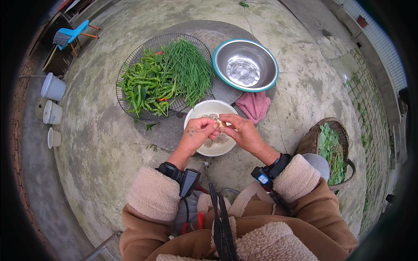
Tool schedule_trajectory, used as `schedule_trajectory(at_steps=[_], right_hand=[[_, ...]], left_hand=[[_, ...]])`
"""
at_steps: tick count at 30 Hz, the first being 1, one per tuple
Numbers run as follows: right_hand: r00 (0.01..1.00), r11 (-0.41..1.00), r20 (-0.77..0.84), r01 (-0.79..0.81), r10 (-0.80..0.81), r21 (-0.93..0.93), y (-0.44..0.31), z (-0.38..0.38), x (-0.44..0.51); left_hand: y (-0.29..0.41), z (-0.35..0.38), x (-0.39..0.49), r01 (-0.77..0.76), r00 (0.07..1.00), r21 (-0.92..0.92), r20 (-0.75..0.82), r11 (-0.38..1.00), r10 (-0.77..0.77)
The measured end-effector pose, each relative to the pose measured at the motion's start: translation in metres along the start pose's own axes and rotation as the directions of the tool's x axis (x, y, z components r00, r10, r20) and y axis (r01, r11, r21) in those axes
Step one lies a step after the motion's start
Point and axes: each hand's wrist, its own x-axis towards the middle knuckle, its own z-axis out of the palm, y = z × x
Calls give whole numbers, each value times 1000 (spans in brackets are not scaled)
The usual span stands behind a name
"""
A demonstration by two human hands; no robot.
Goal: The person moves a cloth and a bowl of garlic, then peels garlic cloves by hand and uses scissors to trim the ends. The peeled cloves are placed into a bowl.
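Both hands meet over a white bowl (195, 112) and pinch a small pale piece between the fingertips; fingers hide most of it. My left hand (198, 131) comes in from the left, thumb and forefinger pressed together. From the other side my right hand (242, 132) grips the piece with thumb and fingers. Several pale, rounded, partly see-through pieces (223, 138) lie in the bowl, too small to name exactly. Behind the left hand is a wire basket (121, 98) of green chillies (143, 83) and long green stalks (189, 70), perhaps chives or beans.
The bowl stands by a round stone slab (156, 137). A steel basin (243, 67) with a teal rim and a pink cloth (255, 106) lie beyond it. On the right is a wicker basket (305, 140) of leafy greens. Buckets (55, 87) and a blue chair (73, 32) stand left.
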Motion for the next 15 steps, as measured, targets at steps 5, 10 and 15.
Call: schedule_trajectory(at_steps=[5, 10, 15], right_hand=[[999, 992, 25, 50, -47, -115, 2, -1, -1], [996, 965, 74, 72, -55, -252, 6, 2, -5], [995, 963, 72, 86, -70, -257, 10, 5, -6]], left_hand=[[0, -1, 0, -7, 999, 100, 40, 995, 2], [-4, -2, 1, -19, 998, 184, 69, 983, 7], [-3, -1, 0, -26, 998, 231, 62, 973, 12]])
